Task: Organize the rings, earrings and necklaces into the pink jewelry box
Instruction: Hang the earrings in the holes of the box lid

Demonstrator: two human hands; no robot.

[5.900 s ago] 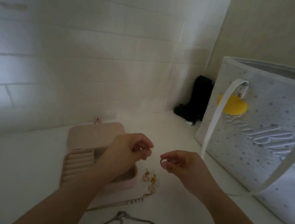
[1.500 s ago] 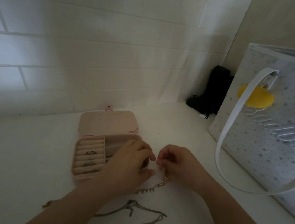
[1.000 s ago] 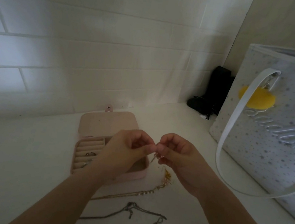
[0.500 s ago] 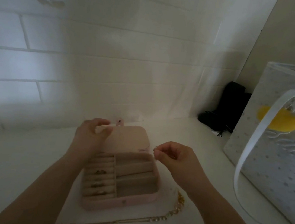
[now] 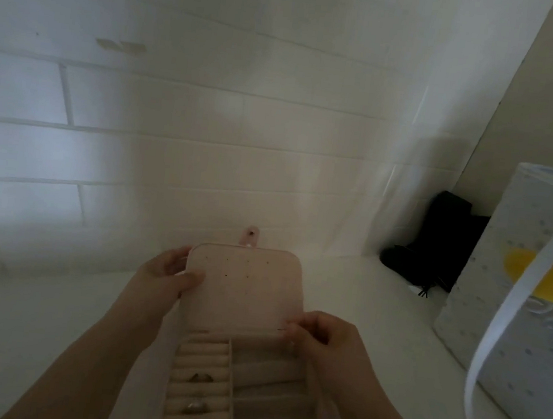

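Note:
The pink jewelry box (image 5: 265,414) stands open on the white counter in front of me. Its lid (image 5: 245,288) is raised, showing rows of small earring holes. My left hand (image 5: 164,275) grips the lid's left edge. My right hand (image 5: 319,334) pinches a small earring (image 5: 283,330) at the lid's lower right corner. Three rings (image 5: 197,405) sit in the padded ring rolls on the box's left side. The compartments on the right look bare. The necklaces are out of view.
A white tiled wall (image 5: 174,128) rises just behind the box. A black object (image 5: 437,238) stands in the corner at right. A spotted grey bag (image 5: 526,306) with a white strap and a yellow patch fills the right edge.
My left hand took hold of the lid and tilted it up towards me. My right hand carried the earring to the lid's lower right corner. The view moved closer, and the necklaces dropped out of frame.

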